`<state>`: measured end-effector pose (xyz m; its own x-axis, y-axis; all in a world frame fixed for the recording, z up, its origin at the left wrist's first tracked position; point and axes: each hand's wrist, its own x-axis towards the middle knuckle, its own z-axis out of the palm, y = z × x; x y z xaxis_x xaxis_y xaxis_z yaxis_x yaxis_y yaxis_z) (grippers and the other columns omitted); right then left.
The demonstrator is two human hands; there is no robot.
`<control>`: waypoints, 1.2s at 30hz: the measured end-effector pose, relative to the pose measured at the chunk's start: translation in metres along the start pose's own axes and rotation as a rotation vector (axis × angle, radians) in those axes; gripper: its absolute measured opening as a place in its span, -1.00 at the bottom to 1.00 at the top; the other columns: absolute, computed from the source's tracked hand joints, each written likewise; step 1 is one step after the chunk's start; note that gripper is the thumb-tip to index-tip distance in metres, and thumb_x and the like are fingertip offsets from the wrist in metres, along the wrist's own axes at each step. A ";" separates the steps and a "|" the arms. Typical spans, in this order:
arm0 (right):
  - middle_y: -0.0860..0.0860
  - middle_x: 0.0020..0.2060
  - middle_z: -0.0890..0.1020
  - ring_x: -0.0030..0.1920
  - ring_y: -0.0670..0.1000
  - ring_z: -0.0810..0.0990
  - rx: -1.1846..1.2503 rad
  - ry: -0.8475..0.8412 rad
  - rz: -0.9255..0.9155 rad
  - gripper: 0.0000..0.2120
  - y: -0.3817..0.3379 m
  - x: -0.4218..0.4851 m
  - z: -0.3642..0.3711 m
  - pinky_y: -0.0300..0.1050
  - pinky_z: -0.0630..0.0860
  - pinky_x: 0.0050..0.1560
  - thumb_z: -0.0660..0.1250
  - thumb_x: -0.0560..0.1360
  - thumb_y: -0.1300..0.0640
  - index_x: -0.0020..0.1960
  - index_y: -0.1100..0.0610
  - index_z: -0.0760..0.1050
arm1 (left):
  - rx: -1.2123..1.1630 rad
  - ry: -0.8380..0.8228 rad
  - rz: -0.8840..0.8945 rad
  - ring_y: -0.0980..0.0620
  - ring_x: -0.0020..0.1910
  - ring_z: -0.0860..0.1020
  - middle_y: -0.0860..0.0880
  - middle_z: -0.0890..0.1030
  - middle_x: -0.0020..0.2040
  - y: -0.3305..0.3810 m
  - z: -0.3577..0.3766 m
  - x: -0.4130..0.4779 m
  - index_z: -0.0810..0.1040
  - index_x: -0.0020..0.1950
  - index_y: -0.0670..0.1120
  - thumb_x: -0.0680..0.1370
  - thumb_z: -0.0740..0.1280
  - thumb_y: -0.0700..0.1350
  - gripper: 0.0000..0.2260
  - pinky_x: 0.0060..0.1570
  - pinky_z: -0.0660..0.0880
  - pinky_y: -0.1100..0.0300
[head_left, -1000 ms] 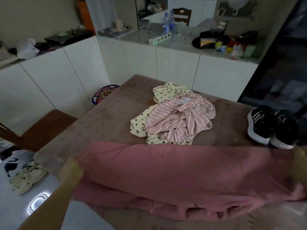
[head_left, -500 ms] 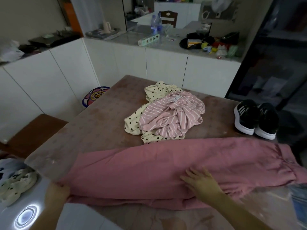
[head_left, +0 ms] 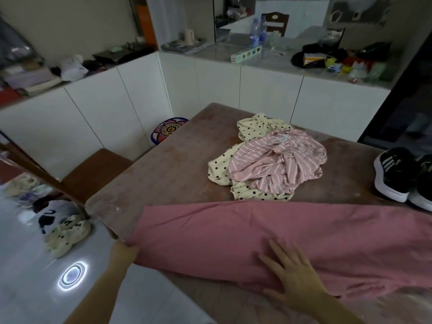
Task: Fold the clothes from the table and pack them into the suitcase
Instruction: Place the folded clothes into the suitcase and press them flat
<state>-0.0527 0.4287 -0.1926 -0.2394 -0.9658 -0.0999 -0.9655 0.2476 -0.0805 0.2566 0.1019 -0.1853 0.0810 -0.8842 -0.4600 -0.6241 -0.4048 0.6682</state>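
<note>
A long pink garment (head_left: 268,232) lies flat across the near edge of the brown table (head_left: 163,164). My left hand (head_left: 122,252) grips its left end at the table's corner. Flat on the cloth near the front edge rests my right hand (head_left: 292,277), fingers spread and straight. Behind the garment sits a crumpled pile: a pink striped top (head_left: 278,162) over a cream polka-dot piece (head_left: 252,127). No suitcase is in view.
A pair of black sneakers (head_left: 399,176) stands at the table's right edge. A brown chair (head_left: 93,171) sits at the left, with shoes (head_left: 63,225) on the shiny floor. White cabinets with cluttered counters run behind.
My right hand left the garment's right end and came down flat on its middle, then slid slightly along it. My left hand kept hold of the left end. The view shifted.
</note>
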 end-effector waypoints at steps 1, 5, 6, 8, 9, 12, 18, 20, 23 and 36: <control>0.09 0.47 0.27 0.35 0.11 0.32 -0.015 -0.022 -0.029 -0.26 -0.008 0.004 0.006 0.09 0.03 0.38 0.21 0.25 -0.41 0.35 -0.10 0.41 | -0.072 0.014 -0.029 -0.14 -0.24 0.51 -0.20 0.53 -0.25 0.005 0.000 -0.008 0.49 -0.29 -0.27 0.32 0.49 -0.13 -0.75 -0.22 0.45 0.03; 0.09 0.42 0.36 0.50 0.06 0.05 0.075 -0.129 -0.021 -0.21 -0.020 0.007 0.018 0.07 -0.04 0.38 0.19 0.30 -0.34 0.50 -0.15 0.15 | -0.182 0.012 -0.078 -0.02 -0.53 0.37 -0.13 0.42 -0.50 0.004 -0.007 -0.001 0.37 -0.41 -0.19 0.45 0.46 -0.05 -0.61 -0.52 0.32 0.26; 0.08 0.43 0.35 0.52 0.03 -0.04 0.099 -0.154 -0.007 -0.25 -0.020 0.006 0.017 0.06 -0.03 0.38 0.19 0.32 -0.33 0.47 -0.14 0.21 | -0.179 -0.043 -0.087 0.01 -0.58 0.34 -0.11 0.40 -0.54 0.008 -0.009 -0.001 0.39 -0.37 -0.18 0.46 0.46 -0.10 -0.67 -0.57 0.27 0.32; 0.05 0.51 0.17 0.53 -0.01 -0.14 0.106 -0.158 0.019 -0.31 -0.020 0.004 0.015 0.06 -0.03 0.38 0.19 0.33 -0.34 0.41 -0.10 0.31 | -0.163 -0.126 -0.076 0.02 -0.49 0.41 -0.11 0.48 -0.41 0.022 -0.011 -0.012 0.47 -0.16 -0.16 0.48 0.42 -0.23 -0.87 -0.50 0.33 0.32; 0.05 0.52 0.12 0.53 -0.01 -0.14 0.090 -0.120 0.003 -0.31 -0.020 0.003 0.020 0.06 -0.03 0.38 0.19 0.33 -0.34 0.40 -0.09 0.32 | -0.159 -0.134 -0.043 -0.03 -0.35 0.47 -0.14 0.53 -0.26 0.030 -0.010 -0.013 0.49 -0.02 -0.15 0.48 0.39 -0.27 -0.87 -0.39 0.41 0.25; 0.07 0.42 0.37 0.53 -0.03 -0.15 0.134 -0.138 0.035 -0.28 -0.023 0.002 0.022 0.07 -0.04 0.38 0.19 0.32 -0.39 0.41 -0.11 0.30 | 0.092 0.016 0.301 -0.21 -0.06 0.54 -0.22 0.57 -0.03 0.053 -0.002 -0.034 0.51 0.16 -0.25 0.52 0.33 -0.27 -0.78 -0.11 0.46 0.05; -0.12 0.39 0.38 0.41 -0.12 0.31 0.748 -0.055 0.343 -0.16 -0.055 0.034 -0.028 -0.10 0.07 0.47 -0.14 0.27 -0.59 0.46 -0.25 0.06 | 0.150 -0.031 0.661 -0.06 -0.27 0.53 -0.20 0.64 -0.21 0.077 0.051 -0.122 0.62 -0.01 -0.28 0.51 0.35 -0.28 -0.88 -0.24 0.35 0.18; -0.15 0.23 0.50 0.25 -0.12 0.48 1.269 -0.010 0.441 -0.36 -0.070 0.055 -0.051 -0.38 0.38 0.22 0.23 0.41 -0.35 0.40 -0.11 0.25 | 0.145 -0.103 0.780 -0.05 -0.19 0.59 -0.15 0.68 -0.15 0.078 0.074 -0.151 0.64 0.03 -0.20 0.49 0.37 -0.25 -0.86 -0.20 0.38 0.27; 0.01 -0.06 0.63 0.01 -0.02 0.60 1.497 0.123 0.551 -0.50 -0.080 0.082 -0.062 -0.18 0.55 0.07 0.47 0.35 -0.14 0.14 0.16 0.50 | 0.295 -0.385 0.926 0.01 -0.11 0.58 -0.09 0.66 -0.10 0.074 0.109 -0.182 0.60 -0.01 -0.17 0.45 0.35 -0.16 -0.85 -0.23 0.33 0.41; -0.01 0.18 0.55 0.10 0.09 0.58 0.252 0.159 0.530 -0.36 -0.030 0.053 -0.031 0.08 0.44 0.13 0.34 0.36 -0.21 0.40 -0.10 0.33 | 0.998 -0.326 1.101 -0.19 0.52 -0.25 0.03 -0.22 0.55 0.062 0.152 -0.126 -0.15 0.51 0.25 0.42 -0.29 0.43 -0.32 0.39 -0.15 -0.31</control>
<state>-0.0400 0.3676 -0.1652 -0.7119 -0.7009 -0.0431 -0.6613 0.6898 -0.2947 0.0894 0.2240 -0.1749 -0.8474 -0.4892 -0.2063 -0.5224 0.8376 0.1596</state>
